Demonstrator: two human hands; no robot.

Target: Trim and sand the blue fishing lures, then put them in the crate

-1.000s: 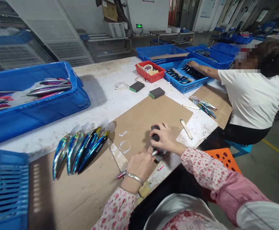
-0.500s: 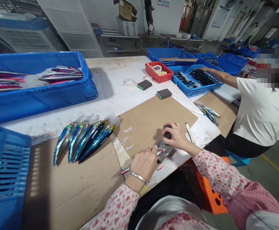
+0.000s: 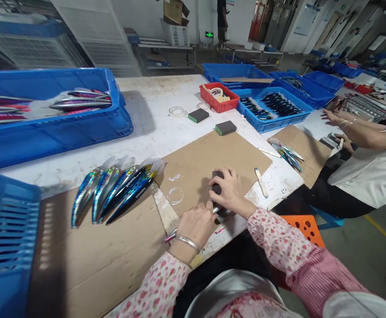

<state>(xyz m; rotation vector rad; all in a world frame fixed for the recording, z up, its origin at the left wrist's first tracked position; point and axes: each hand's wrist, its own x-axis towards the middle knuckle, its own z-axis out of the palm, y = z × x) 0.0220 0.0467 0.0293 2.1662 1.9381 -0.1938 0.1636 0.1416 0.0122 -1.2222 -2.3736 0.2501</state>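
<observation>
My left hand (image 3: 196, 225) is closed around a slim pink and silver fishing lure (image 3: 171, 235) that lies on the cardboard sheet (image 3: 209, 159); its tail pokes out to the left of my fist. My right hand (image 3: 230, 191) presses a dark sanding block (image 3: 216, 182) down on the lure's front end, fingers wrapped over it. Several shiny blue and silver lures (image 3: 116, 191) lie side by side on the cardboard to the left of my hands.
A big blue crate (image 3: 56, 128) of lures stands at the left, another blue crate (image 3: 7, 247) at the near left. Two sanding blocks (image 3: 226, 128), tape rolls (image 3: 177, 111), a red tray (image 3: 217, 98) and blue baskets (image 3: 272, 108) sit farther back. A co-worker's arms (image 3: 358, 132) reach in from the right.
My hands and the block slid slightly left on the lure. The co-worker drew a hand back from the blue basket towards the right. My head turned a little.
</observation>
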